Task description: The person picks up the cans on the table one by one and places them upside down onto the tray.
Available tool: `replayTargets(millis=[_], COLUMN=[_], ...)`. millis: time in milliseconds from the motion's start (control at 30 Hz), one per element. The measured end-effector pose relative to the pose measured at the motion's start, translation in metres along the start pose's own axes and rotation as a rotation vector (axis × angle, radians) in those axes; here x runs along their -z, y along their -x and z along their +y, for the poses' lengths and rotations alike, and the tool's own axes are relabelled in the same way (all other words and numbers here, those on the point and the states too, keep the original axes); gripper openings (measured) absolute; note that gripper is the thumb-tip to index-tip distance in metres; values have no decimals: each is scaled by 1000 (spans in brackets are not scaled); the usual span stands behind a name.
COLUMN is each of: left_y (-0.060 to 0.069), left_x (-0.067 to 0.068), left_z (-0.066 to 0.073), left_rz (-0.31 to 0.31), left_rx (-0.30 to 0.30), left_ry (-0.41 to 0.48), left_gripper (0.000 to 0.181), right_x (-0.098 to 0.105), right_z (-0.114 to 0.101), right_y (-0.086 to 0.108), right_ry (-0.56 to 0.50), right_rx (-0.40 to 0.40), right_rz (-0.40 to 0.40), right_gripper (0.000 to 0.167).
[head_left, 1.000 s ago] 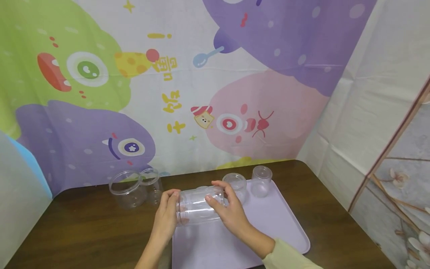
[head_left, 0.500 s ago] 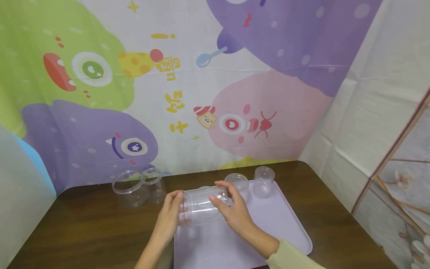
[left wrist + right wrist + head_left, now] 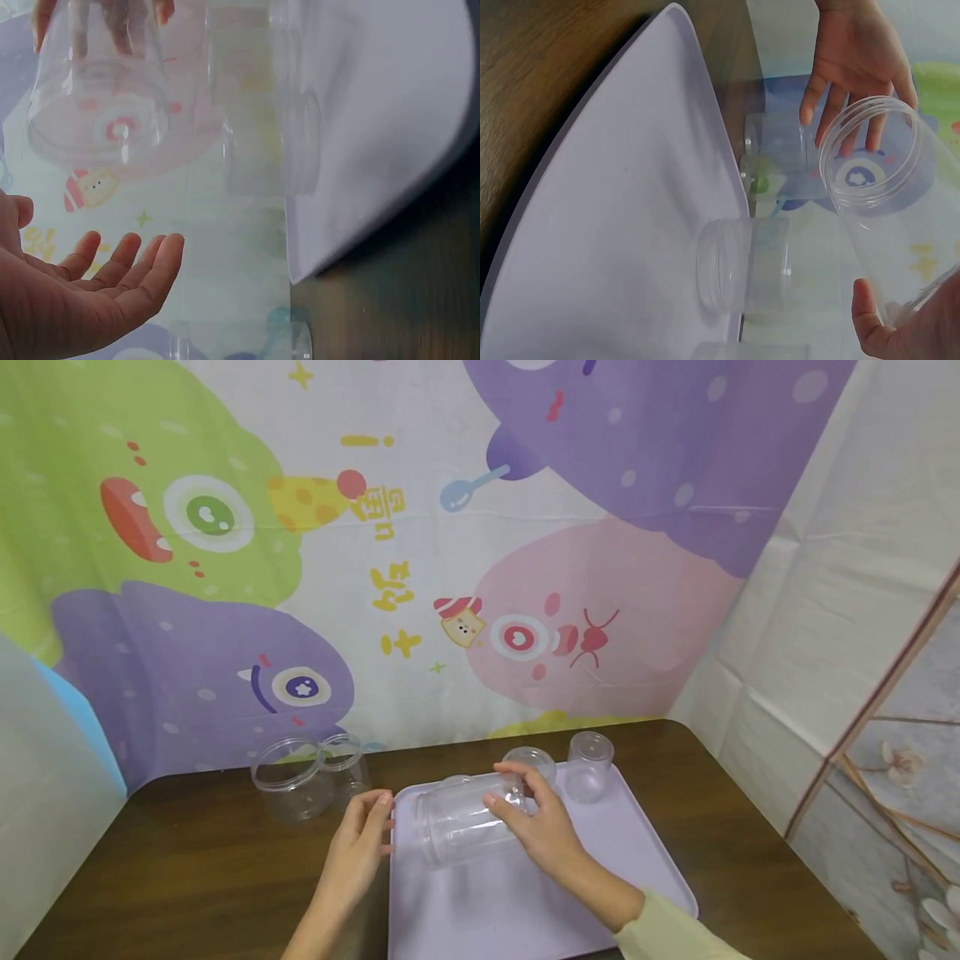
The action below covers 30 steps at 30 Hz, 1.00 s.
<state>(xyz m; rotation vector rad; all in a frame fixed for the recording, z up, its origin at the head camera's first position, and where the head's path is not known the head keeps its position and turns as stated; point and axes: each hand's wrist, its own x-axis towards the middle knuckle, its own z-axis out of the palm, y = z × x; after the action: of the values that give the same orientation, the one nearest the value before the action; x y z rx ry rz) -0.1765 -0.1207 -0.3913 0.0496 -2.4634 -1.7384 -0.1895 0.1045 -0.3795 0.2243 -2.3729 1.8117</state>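
A clear plastic jar [image 3: 467, 822] is held sideways above the lilac tray [image 3: 487, 914], its threaded open mouth facing left. My right hand [image 3: 551, 831] grips it round the base end, thumb on the near side. Just left of the mouth is my left hand [image 3: 352, 843], apart from the jar. In the left wrist view that left hand [image 3: 105, 292] has loosely bent, spread fingers and holds nothing. From the right wrist view the jar [image 3: 900, 195] looks hollow, with no lid on the mouth.
Clear jars, one short [image 3: 528, 764] and one narrow [image 3: 588, 768], stand on the tray's back part; another [image 3: 456, 781] is mostly hidden behind the held jar. A wide jar [image 3: 292, 789] and a slim jar [image 3: 345, 768] stand mouth up on the dark table [image 3: 202, 868]. A printed cloth hangs behind.
My left hand has let go of the jar's mouth end and moved a little left. The right hand has carried the jar slightly right, its mouth end tipping a little downward.
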Motion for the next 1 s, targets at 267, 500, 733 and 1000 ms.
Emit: replayTargets(millis=[267, 500, 733, 1000], left_y=[1, 1, -1, -4], left_x=[14, 25, 40, 60], left_z=[-8, -17, -22, -27], left_rz=[34, 54, 90, 101], left_rx=[3, 13, 22, 49], left_ry=[-62, -90, -191, -285], left_gripper=[43, 38, 39, 48], right_x=[16, 29, 39, 46], right_z=[6, 11, 13, 18], right_y=[-2, -1, 0, 0], right_ry=[45, 100, 133, 167], right_rx=[5, 0, -1, 1], right_rz=[6, 25, 35, 43], right_gripper=[38, 39, 39, 41])
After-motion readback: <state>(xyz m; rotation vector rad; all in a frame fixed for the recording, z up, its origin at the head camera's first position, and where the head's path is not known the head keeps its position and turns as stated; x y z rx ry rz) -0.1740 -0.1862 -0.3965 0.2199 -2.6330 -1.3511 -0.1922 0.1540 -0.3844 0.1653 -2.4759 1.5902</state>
